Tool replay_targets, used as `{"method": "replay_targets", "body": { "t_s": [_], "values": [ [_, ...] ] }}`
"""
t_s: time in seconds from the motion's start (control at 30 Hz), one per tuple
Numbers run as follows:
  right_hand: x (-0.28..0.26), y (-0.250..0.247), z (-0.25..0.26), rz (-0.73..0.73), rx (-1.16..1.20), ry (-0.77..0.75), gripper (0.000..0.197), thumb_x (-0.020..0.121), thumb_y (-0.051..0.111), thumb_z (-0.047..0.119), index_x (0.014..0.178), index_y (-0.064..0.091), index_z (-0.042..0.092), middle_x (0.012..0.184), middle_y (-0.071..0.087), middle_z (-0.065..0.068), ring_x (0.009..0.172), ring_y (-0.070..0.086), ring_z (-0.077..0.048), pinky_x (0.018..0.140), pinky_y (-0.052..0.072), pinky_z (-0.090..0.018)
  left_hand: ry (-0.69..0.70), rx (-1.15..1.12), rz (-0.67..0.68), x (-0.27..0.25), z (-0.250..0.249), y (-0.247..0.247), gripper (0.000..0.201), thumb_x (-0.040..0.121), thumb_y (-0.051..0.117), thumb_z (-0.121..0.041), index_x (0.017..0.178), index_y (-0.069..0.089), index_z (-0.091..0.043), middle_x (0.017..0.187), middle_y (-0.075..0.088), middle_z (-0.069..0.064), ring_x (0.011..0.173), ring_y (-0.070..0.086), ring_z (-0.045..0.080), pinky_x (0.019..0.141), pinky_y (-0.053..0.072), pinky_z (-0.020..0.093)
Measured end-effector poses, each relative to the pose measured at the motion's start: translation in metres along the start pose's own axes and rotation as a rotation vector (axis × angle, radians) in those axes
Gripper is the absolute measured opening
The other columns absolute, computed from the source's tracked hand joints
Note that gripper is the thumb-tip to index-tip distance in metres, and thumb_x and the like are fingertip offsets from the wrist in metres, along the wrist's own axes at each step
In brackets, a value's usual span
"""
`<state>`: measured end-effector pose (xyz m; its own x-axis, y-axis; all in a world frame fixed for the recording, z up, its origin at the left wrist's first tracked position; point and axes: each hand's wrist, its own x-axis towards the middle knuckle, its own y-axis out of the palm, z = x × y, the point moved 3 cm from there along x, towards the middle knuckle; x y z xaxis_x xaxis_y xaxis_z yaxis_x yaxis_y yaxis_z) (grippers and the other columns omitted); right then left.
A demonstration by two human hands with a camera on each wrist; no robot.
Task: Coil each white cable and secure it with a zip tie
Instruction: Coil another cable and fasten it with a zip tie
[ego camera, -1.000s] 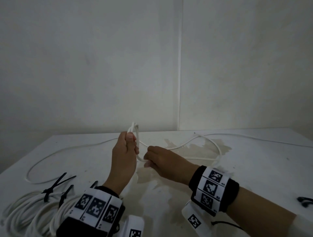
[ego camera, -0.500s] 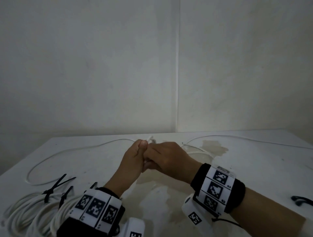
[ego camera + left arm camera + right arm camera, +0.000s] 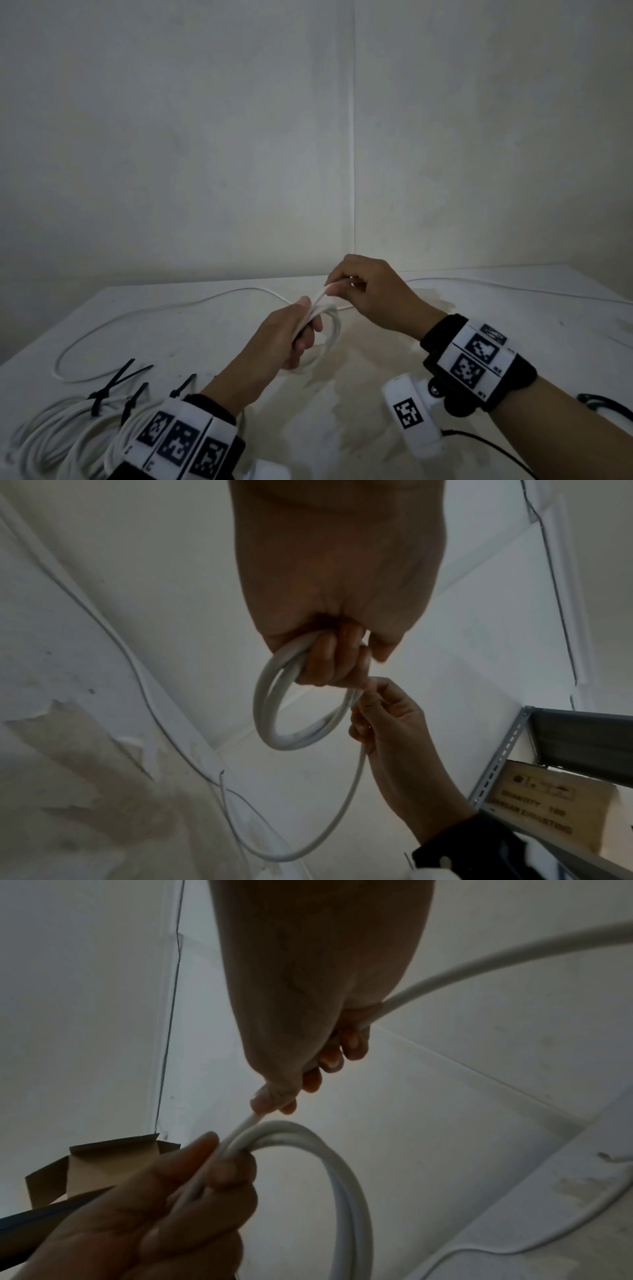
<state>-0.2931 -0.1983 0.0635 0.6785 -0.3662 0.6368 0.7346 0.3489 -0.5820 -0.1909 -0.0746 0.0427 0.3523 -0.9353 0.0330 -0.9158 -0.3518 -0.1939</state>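
Note:
My left hand [image 3: 301, 329] grips a small coil of white cable [image 3: 334, 329] above the middle of the table; two loops hang below its curled fingers [image 3: 329, 664]. The coil [image 3: 274, 718] shows as a ring in the left wrist view, and the coil [image 3: 346, 1177] arcs down in the right wrist view. My right hand [image 3: 356, 284] pinches the same cable just behind the left hand, thumb and fingertips [image 3: 270, 1099] closed on it. The loose cable [image 3: 154, 308] trails left across the table in a wide bend and also right toward the far edge.
Finished white coils [image 3: 68, 442] bound with black zip ties [image 3: 113, 383] lie at the table's front left. A dark object [image 3: 603, 404] sits at the right edge. A cardboard box [image 3: 95, 1164] and a metal shelf [image 3: 514, 750] stand beyond the white table [image 3: 513, 325].
The right hand has risen and moved right, away from the left hand, drawing cable with it. A hanging coil now shows below the left hand. The trailing cable has shifted on the table.

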Motion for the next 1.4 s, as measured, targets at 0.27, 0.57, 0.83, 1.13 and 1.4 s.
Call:
{"method": "replay_targets", "body": {
  "t_s": [0.27,0.57,0.83,1.13,1.4],
  "values": [
    [-0.003,-0.010,-0.010,-0.102,0.177,0.139,0.014,0.093,0.051,0.011,0.091,0.064,0.017,0.061,0.049,0.006,0.058,0.042,-0.007,0.056,0.035,-0.012,0.046,-0.285,-0.115,0.000,-0.021,-0.007,0.036,0.097,0.035,-0.022,0.063,0.045,-0.012,0.039,0.027,-0.010,0.032,0.019,0.003,0.033,0.016,0.013],
    [-0.020,0.007,-0.028,-0.066,0.086,0.220,0.016,0.097,0.042,0.016,0.096,0.054,0.026,0.061,0.046,0.005,0.055,0.040,-0.007,0.054,0.033,-0.016,0.213,-0.521,-0.341,0.010,-0.034,-0.042,0.034,0.098,0.032,-0.024,0.067,0.042,-0.016,0.040,0.027,-0.011,0.032,0.019,0.002,0.031,0.017,0.014],
    [-0.035,0.037,-0.032,0.073,-0.299,0.005,0.036,0.098,0.037,0.030,0.126,0.055,0.018,0.091,0.065,-0.003,0.085,0.054,-0.009,0.071,0.046,-0.022,0.294,-0.595,-0.602,0.020,-0.035,-0.078,0.032,0.096,0.035,-0.022,0.064,0.038,-0.019,0.037,0.027,-0.013,0.033,0.019,0.003,0.033,0.018,0.015],
    [-0.036,0.044,0.020,-0.014,-0.507,-0.526,0.041,0.096,0.035,0.031,0.080,0.068,0.014,0.062,0.057,0.002,0.053,0.054,-0.017,0.040,0.039,-0.020,0.286,-0.431,-0.603,0.022,-0.031,-0.064,0.032,0.098,0.031,-0.020,0.066,0.038,-0.017,0.038,0.030,-0.013,0.034,0.023,0.003,0.035,0.024,0.015],
    [-0.032,0.045,0.045,0.045,-0.536,-0.595,0.029,0.087,0.044,0.025,0.075,0.069,0.014,0.062,0.059,0.003,0.055,0.053,-0.016,0.044,0.038,-0.023,0.313,-0.229,-0.442,0.017,-0.033,-0.030,0.030,0.100,0.027,-0.020,0.072,0.039,-0.016,0.054,0.038,-0.004,0.041,0.033,0.003,0.043,0.033,0.016]
  ]
}}
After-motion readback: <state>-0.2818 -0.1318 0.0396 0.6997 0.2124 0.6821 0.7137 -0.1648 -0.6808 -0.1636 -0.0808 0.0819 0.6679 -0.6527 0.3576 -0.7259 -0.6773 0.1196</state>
